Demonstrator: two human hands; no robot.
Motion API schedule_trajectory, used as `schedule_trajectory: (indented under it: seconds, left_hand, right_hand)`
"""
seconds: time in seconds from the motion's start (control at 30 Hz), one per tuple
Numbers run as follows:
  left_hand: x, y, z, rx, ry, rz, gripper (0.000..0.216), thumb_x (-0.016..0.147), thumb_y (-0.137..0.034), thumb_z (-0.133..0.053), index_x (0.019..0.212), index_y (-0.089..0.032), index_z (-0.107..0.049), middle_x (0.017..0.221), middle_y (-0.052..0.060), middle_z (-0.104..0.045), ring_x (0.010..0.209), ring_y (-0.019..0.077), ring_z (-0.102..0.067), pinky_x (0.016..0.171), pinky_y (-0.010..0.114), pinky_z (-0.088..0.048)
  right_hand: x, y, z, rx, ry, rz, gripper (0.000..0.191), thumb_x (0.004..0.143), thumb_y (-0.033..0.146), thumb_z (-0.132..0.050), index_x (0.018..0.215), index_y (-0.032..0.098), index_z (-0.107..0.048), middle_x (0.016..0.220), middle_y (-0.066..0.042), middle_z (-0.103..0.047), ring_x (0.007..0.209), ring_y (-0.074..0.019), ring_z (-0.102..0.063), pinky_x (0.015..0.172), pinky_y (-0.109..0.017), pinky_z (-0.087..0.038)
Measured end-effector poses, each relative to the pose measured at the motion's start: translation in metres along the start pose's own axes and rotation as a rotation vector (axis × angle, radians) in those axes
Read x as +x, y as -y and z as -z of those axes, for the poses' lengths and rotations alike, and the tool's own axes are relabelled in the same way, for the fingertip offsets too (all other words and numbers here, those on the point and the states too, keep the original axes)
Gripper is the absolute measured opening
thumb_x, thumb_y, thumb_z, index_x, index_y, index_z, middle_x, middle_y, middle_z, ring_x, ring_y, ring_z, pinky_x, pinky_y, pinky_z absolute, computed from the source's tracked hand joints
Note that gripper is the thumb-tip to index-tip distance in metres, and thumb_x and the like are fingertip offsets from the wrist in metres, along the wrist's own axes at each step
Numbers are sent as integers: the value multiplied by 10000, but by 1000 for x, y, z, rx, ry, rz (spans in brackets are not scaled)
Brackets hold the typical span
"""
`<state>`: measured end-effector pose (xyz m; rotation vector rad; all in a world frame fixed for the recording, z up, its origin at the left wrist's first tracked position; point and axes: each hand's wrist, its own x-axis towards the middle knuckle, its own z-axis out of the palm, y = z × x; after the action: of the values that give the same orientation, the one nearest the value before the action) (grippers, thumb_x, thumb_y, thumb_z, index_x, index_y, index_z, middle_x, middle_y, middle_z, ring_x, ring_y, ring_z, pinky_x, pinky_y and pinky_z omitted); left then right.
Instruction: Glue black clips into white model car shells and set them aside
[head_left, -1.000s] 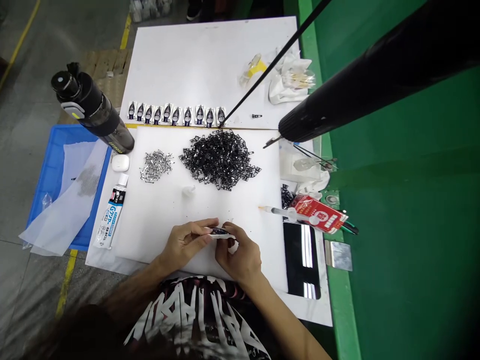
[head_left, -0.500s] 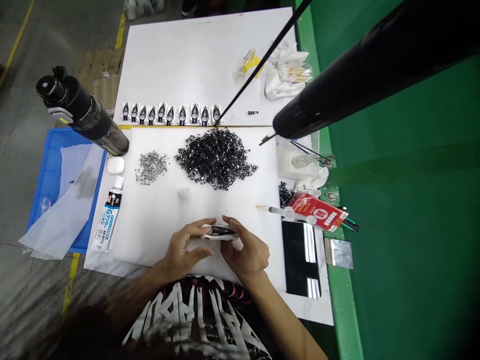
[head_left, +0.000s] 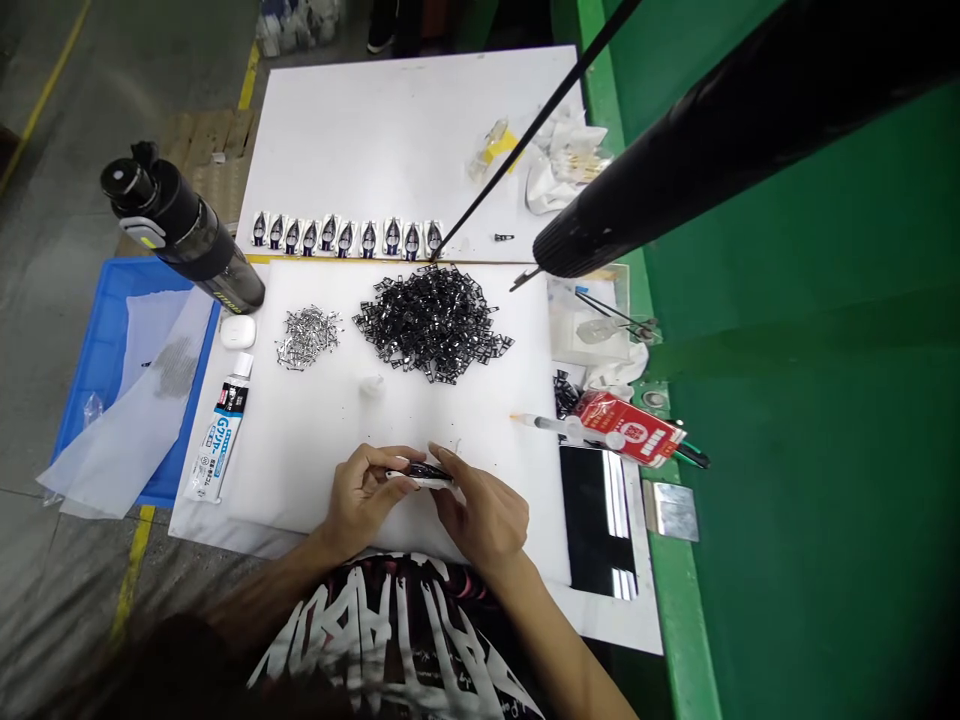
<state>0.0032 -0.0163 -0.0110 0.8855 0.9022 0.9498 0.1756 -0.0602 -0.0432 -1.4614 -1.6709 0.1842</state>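
Observation:
My left hand (head_left: 360, 495) and my right hand (head_left: 480, 515) are closed together on one small white-and-black part (head_left: 418, 474), held low over the white board (head_left: 315, 440) near its front edge. Each hand pinches one end of it. A heap of small black pieces (head_left: 433, 322) lies on the board beyond my hands. To its left sits a smaller heap of silver metal pieces (head_left: 307, 335). A row of several finished white-and-black parts (head_left: 345, 236) lines the far white board.
A glue tube (head_left: 220, 432), a white earbud case (head_left: 238, 332) and a black bottle (head_left: 180, 230) stand at the left, beside a blue tray (head_left: 105, 330) holding plastic bags. A syringe (head_left: 551, 426), red packet (head_left: 637, 428) and dark phone (head_left: 600, 520) lie at the right. A black pole (head_left: 712, 130) crosses overhead.
Both hands stayed on the small part, turning it slightly and bringing it a little nearer to me. The view shifted a little.

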Motion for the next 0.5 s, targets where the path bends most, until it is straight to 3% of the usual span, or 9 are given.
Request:
schedule_trajectory:
  seconds: [0.17,0.3,0.4,0.5]
  left_hand:
    - [0,-2,-1,-18,-38,-28,271,894,-421,-909,971,-250,-714,1162,120,-891,1093,286,-850,945,446,-682]
    - [2,-4,0,-4,-56,12,272,858,-438,-935,942,-265,-743,1204,122,-888,1161,325,-840,971,489,-678]
    - [4,-6,0,13,27,51,282,811,-468,-965,912,-279,-782,1226,128,-885,1144,353,-847,964,513,-681]
    - [1,-13,0,50,149,32,338,845,-624,-887,960,-308,-848,1241,139,-880,1160,382,-840,1007,563,-672]
  right_hand:
    - [12,16,14,21,80,19,351,1039,289,-749,1384,258,-690,1201,-101,-855,932,-249,-858,767,-340,-729]
    - [20,26,26,163,184,-196,419,1062,446,-714,1440,271,-666,1248,-102,-838,1036,-288,-853,867,-436,-753]
    - [20,31,39,274,207,-353,363,1053,440,-724,1382,288,-703,1161,-71,-859,965,-278,-862,801,-414,-761]
    - [13,38,72,264,169,-452,364,1011,513,-773,1310,306,-751,1069,-50,-863,879,-272,-857,750,-398,-760]
